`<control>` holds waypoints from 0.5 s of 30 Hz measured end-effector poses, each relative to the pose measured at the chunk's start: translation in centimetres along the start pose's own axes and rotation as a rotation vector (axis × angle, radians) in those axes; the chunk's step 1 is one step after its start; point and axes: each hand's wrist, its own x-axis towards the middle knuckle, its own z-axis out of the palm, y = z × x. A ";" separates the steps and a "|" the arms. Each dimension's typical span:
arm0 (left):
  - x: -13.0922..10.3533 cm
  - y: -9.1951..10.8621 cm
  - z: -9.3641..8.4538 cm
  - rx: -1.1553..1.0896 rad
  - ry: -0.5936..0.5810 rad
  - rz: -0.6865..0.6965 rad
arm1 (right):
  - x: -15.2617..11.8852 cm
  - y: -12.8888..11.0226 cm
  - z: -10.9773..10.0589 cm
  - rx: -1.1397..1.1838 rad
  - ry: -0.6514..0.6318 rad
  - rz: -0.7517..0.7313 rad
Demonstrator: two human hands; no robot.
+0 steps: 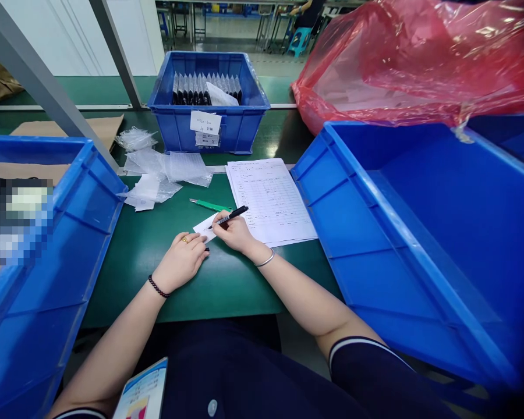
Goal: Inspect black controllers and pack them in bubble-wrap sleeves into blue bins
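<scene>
My right hand [232, 230] grips a black pen [238, 213], its tip on a small white paper slip [204, 227] on the green table [240, 285]. Flat on the table, my left hand [183, 259] rests at the slip's lower left edge; a small black thing, perhaps the pen cap, shows at its fingertips. Just beyond the slip lies a green cutter knife [212, 205]. Printed forms [273, 203] are stacked right of the knife, beyond my right hand. Clear plastic bags [157, 174] are heaped at the back left.
A blue bin [209, 125] of packed bags stands at the back, with handwritten labels. Large blue bins flank the table on the left [82, 244] and right [332, 198]. Red plastic sheeting [397, 70] hangs over the back right. A metal post [56, 87] crosses the upper left.
</scene>
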 end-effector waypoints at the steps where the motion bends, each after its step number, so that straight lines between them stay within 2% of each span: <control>1: 0.0 0.0 0.0 0.000 0.001 -0.005 | 0.0 0.0 0.0 -0.001 0.008 0.000; 15: 0.0 0.1 0.2 0.022 -0.019 -0.023 | -0.2 0.0 0.3 -0.003 -0.018 -0.012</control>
